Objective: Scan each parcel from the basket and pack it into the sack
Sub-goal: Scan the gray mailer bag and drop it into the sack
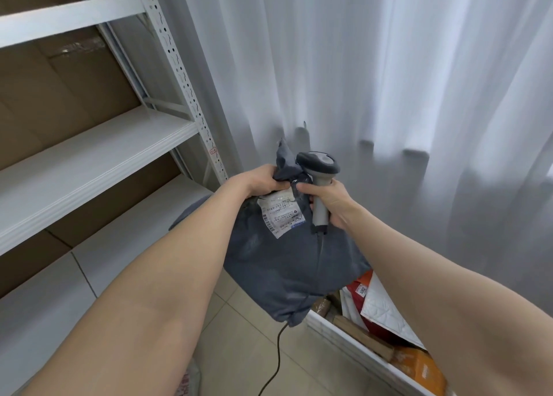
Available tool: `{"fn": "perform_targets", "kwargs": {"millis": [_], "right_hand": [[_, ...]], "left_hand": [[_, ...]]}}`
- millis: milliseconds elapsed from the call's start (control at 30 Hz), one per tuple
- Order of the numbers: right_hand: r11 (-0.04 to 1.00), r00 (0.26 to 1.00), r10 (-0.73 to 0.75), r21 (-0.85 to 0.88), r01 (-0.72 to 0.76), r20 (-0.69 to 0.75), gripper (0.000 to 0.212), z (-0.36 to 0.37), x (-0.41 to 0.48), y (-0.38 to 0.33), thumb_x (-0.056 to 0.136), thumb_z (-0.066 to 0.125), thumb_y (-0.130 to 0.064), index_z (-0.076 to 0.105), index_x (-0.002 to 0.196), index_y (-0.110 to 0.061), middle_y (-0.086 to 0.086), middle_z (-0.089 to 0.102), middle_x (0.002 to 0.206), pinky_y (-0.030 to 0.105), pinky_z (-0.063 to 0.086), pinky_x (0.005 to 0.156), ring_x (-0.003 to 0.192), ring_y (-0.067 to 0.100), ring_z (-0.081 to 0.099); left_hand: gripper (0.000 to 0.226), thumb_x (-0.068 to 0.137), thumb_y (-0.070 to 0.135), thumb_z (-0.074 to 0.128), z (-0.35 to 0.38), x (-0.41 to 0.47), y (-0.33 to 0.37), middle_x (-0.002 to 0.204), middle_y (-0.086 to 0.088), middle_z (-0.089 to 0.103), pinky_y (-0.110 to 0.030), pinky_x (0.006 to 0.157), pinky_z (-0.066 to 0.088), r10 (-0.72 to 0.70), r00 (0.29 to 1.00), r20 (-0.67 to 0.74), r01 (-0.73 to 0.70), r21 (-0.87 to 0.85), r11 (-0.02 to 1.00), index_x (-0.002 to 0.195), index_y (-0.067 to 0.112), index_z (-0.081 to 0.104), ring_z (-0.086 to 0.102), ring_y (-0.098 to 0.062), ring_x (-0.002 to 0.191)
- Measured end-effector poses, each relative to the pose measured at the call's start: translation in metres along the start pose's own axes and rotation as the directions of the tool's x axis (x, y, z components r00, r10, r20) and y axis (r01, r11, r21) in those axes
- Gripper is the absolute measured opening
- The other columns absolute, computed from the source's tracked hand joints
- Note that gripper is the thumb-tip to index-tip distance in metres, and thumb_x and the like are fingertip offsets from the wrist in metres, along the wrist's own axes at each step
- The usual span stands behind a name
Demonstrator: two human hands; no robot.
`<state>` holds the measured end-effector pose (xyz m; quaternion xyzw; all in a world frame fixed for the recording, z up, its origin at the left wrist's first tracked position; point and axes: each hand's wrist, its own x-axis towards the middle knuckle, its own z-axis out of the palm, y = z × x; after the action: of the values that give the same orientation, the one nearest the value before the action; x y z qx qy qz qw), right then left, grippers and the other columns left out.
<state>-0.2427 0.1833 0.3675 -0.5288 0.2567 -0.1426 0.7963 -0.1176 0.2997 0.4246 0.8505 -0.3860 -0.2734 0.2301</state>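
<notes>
- While our left hand (pixel 263 183) squeezes the top of the grey parcel (pixel 281 264), the rest hangs below our curled fingers.
- Our right hand (pixel 330 202) wraps round the scanner (pixel 318 163), just beside the parcel's top.

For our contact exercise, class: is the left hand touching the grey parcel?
Touching. The head view shows the left hand gripping the bunched top of the grey parcel, fingers curled round it.

Single view here, worn on the head, wide-angle, tipped forward and down along both forearms. Left hand (pixel 263 183) and right hand (pixel 329 204) sit close at mid-frame; shelves (pixel 89 156) bend away left, curtain (pixel 389 96) ahead, basket (pixel 335 330) clipped bottom right.
</notes>
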Motion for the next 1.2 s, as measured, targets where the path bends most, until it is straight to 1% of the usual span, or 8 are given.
{"fn": "perform_targets", "kwargs": {"millis": [133, 233, 400, 500, 633, 933, 1100, 1200], "right_hand": [[0.996, 0.990, 0.005, -0.092, -0.018, -0.141, 0.020, 0.010, 0.007, 0.001, 0.074, 0.078, 0.002, 0.061, 0.075, -0.009, 0.003, 0.059, 0.057, 0.020, 0.046, 0.044, 0.045, 0.011, 0.053], [0.999, 0.970, 0.026, -0.036, -0.036, -0.240, 0.022, 0.013, 0.015, -0.003, 0.073, 0.078, 0.001, 0.059, 0.071, -0.008, 0.006, 0.055, 0.056, 0.025, 0.045, 0.047, 0.047, 0.016, 0.050], [0.981, 0.904, 0.127, 0.188, -0.053, -0.409, 0.021, 0.002, 0.021, -0.012, 0.074, 0.076, 0.002, 0.057, 0.075, -0.005, 0.008, 0.056, 0.055, 0.022, 0.043, 0.041, 0.041, 0.015, 0.049], [0.944, 0.896, 0.191, 0.325, -0.055, -0.402, 0.017, -0.002, 0.021, -0.016, 0.077, 0.072, 0.004, 0.057, 0.074, -0.005, 0.006, 0.057, 0.057, 0.018, 0.043, 0.039, 0.039, 0.011, 0.050], [0.910, 0.909, 0.256, 0.398, -0.113, -0.328, 0.017, -0.001, 0.020, -0.018, 0.080, 0.068, 0.003, 0.058, 0.072, -0.007, 0.003, 0.057, 0.059, 0.020, 0.043, 0.041, 0.041, 0.008, 0.048], [0.932, 0.847, 0.245, 0.354, -0.072, -0.472, 0.020, -0.011, 0.027, -0.020, 0.080, 0.072, 0.002, 0.055, 0.074, -0.007, 0.005, 0.057, 0.064, 0.021, 0.043, 0.040, 0.049, 0.009, 0.050], [0.950, 0.809, 0.229, 0.306, -0.065, -0.541, 0.022, -0.020, 0.032, -0.019, 0.079, 0.073, 0.001, 0.054, 0.072, -0.007, 0.004, 0.055, 0.058, 0.016, 0.041, 0.036, 0.044, 0.010, 0.049], [0.947, 0.801, 0.251, 0.310, -0.087, -0.543, 0.022, -0.024, 0.034, -0.019, 0.080, 0.071, 0.001, 0.054, 0.070, -0.008, 0.004, 0.054, 0.058, 0.015, 0.042, 0.036, 0.044, 0.009, 0.047]], "left_hand": [[0.021, 0.089, 0.032, 0.064, -0.004, 0.005, 0.000, 0.106, -0.003, 0.067, -0.034, 0.092, 0.042, 0.021, 0.968, -0.250, 0.025, 0.177, 0.984, 0.105, 0.019, 0.065, 0.059, -0.025, 0.106], [0.047, 0.080, 0.054, 0.065, -0.002, 0.001, -0.012, 0.121, 0.001, 0.059, -0.045, 0.103, 0.032, 0.158, 0.738, -0.656, 0.209, 0.444, 0.871, 0.118, 0.027, 0.056, 0.049, -0.022, 0.117], [0.107, 0.062, 0.069, 0.072, -0.005, -0.026, -0.057, 0.145, -0.008, 0.038, -0.052, 0.105, 0.029, -0.307, 0.351, -0.885, 0.327, -0.191, 0.925, 0.146, 0.020, 0.026, 0.035, -0.028, 0.135], [0.123, 0.063, 0.056, 0.081, 0.006, -0.029, -0.083, 0.156, -0.010, 0.022, -0.053, 0.110, 0.028, -0.716, 0.446, -0.537, 0.144, -0.746, 0.650, 0.152, 0.020, 0.004, 0.027, -0.033, 0.141], [0.103, 0.073, 0.042, 0.080, 0.028, -0.014, -0.095, 0.152, -0.008, 0.032, -0.041, 0.110, 0.030, -0.695, 0.668, -0.266, 0.132, -0.876, 0.463, 0.149, 0.008, 0.020, 0.034, -0.030, 0.138], [0.046, 0.093, 0.036, 0.059, 0.024, 0.002, -0.085, 0.119, -0.008, 0.059, -0.030, 0.086, 0.045, -0.770, 0.557, -0.311, -0.005, -0.928, 0.371, 0.122, 0.001, 0.056, 0.057, -0.028, 0.108], [0.035, 0.093, 0.015, 0.056, 0.012, 0.000, -0.085, 0.133, -0.004, 0.056, -0.021, 0.077, 0.042, -0.667, 0.473, -0.576, -0.006, -0.759, 0.651, 0.127, 0.020, 0.053, 0.056, -0.018, 0.098], [0.045, 0.096, 0.027, 0.052, 0.002, -0.002, -0.087, 0.149, 0.005, 0.040, -0.026, 0.100, 0.033, -0.317, 0.752, -0.578, 0.072, -0.405, 0.911, 0.140, 0.032, 0.046, 0.039, -0.021, 0.135]]}}
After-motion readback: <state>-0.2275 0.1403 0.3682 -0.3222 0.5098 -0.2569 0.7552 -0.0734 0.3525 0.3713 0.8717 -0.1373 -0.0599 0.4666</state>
